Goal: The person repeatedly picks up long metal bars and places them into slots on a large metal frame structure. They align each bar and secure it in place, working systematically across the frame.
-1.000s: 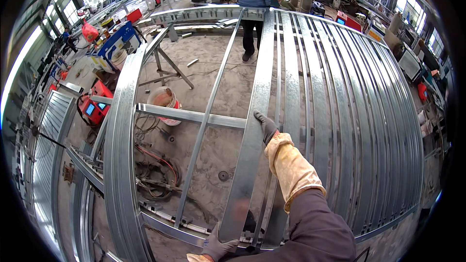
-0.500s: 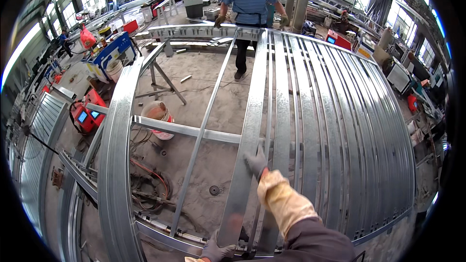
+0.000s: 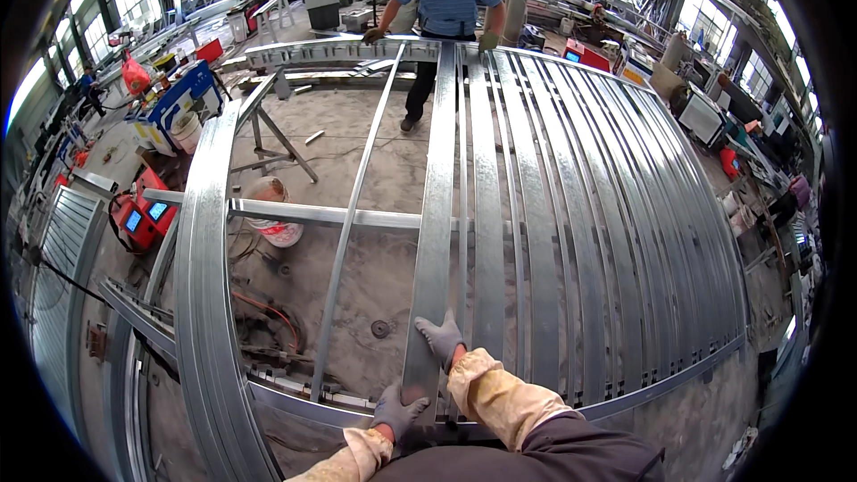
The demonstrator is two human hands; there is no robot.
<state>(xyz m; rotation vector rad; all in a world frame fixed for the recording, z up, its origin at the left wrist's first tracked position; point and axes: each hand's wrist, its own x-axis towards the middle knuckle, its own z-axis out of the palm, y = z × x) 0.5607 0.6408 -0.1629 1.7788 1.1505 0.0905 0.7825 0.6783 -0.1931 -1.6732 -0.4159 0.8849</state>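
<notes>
Right of stacked beams [image 3: 203, 259] and a thin bar [image 3: 360, 187], touching with part-curled left hand [image 3: 399, 409], gripping or not impossible to tell, the near end of a long metal strip [image 3: 435, 196]; resting right hand [image 3: 440, 341] across its top, with thumb spread from fingers, beside more strips [image 3: 489, 277].

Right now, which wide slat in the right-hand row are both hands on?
The leftmost wide slat there, directly right of the lone thin bar; left hand at its near end, right hand slightly farther up.

Grey gloves [image 3: 441, 340], wrinkled, stained cream oversleeves [image 3: 504, 397] and dark purplish-grey clothing [image 3: 571, 451] are worn.
</notes>
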